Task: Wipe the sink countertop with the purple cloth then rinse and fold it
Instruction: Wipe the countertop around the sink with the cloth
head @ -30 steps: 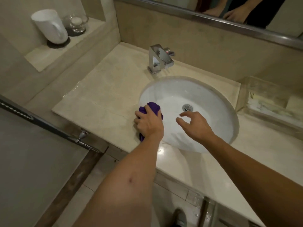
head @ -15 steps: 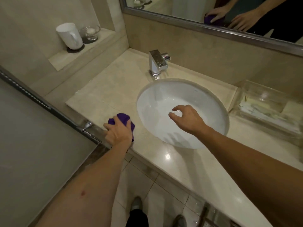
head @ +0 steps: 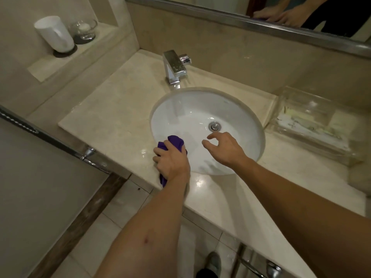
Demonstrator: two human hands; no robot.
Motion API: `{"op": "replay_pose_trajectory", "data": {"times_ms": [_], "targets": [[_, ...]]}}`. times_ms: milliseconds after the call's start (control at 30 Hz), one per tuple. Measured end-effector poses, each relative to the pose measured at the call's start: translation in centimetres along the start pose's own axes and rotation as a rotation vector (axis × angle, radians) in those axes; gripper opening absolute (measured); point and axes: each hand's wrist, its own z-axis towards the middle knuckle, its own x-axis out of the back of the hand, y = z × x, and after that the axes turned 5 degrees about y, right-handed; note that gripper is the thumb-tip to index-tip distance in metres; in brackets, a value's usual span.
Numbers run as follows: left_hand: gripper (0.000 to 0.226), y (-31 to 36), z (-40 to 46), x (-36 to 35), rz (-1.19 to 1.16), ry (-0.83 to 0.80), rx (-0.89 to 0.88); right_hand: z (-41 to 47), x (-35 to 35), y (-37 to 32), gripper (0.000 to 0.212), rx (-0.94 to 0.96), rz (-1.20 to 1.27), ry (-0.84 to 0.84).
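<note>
My left hand (head: 172, 160) grips the bunched purple cloth (head: 175, 143) on the beige stone countertop (head: 112, 117), at the front left rim of the white sink basin (head: 180, 109). Part of the cloth sticks out past my fingers toward the basin and a bit hangs below my palm. My right hand (head: 224, 146) hovers over the basin with fingers loosely spread and curved, holding nothing, just in front of the metal drain (head: 214, 126).
A chrome faucet (head: 174, 66) stands behind the basin. A clear glass tray (head: 313, 123) sits on the counter's right side. A white mug (head: 55, 34) and a glass bowl (head: 84, 30) stand on the left ledge. A mirror (head: 301, 11) runs along the back.
My left hand has slid the cloth from the counter's front left edge back right to the basin's rim. The right hand stays over the basin.
</note>
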Motion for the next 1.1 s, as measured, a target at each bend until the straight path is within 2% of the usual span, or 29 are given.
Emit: {"op": "replay_pose_trajectory", "data": {"times_ms": [100, 167, 267, 333, 400, 500, 567, 700, 833, 867, 1100], "targets": [[0.068, 1.4, -0.1, 0.5, -0.030, -0.089, -0.081, -0.1, 0.4, 1.1, 0.052, -0.034, 0.064, 0.013], [0.071, 2.0, 0.7, 0.6, -0.148, -0.189, -0.049, -0.1, 0.6, 1.6, 0.054, -0.081, 0.176, 0.016], [0.074, 3.1, 2.0, 1.7, -0.579, -0.443, 0.058, -0.2, 1.3, 1.2, 0.066, -0.276, 0.502, 0.021], [0.061, 4.2, 1.6, 3.1, -0.839, -0.594, 0.092, -0.8, 1.7, 0.7, 0.069, -0.416, 0.703, -0.031], [0.051, 5.9, 0.3, 4.4, -0.932, -0.716, 0.053, -1.3, 1.9, 0.5, 0.069, -0.494, 0.903, -0.118], [0.050, 8.7, -1.8, 5.1, -0.946, -0.791, -0.021, -1.9, 2.0, 0.7, 0.070, -0.509, 1.305, -0.161], [0.051, 10.4, -3.0, 5.7, -0.896, -0.815, -0.093, -2.5, 3.0, 1.3, 0.064, -0.510, 1.462, -0.113], [0.065, 12.8, -3.7, 6.0, -0.676, -0.788, -0.268, -3.4, 4.8, 3.6, 0.050, -0.551, 1.566, 0.008], [0.071, 14.6, -4.9, 6.5, -0.235, -0.367, -0.544, -3.6, 6.0, 5.7, 0.059, -0.583, 1.503, 0.127], [0.071, 14.7, -5.0, 6.8, -0.162, -0.314, -0.602, -3.8, 6.4, 6.3, 0.059, -0.596, 1.460, 0.157], [0.070, 13.3, 0.6, 4.9, 0.214, -0.290, -0.898, -6.5, 10.0, 11.6, 0.043, -0.720, 1.143, 0.414]]}}
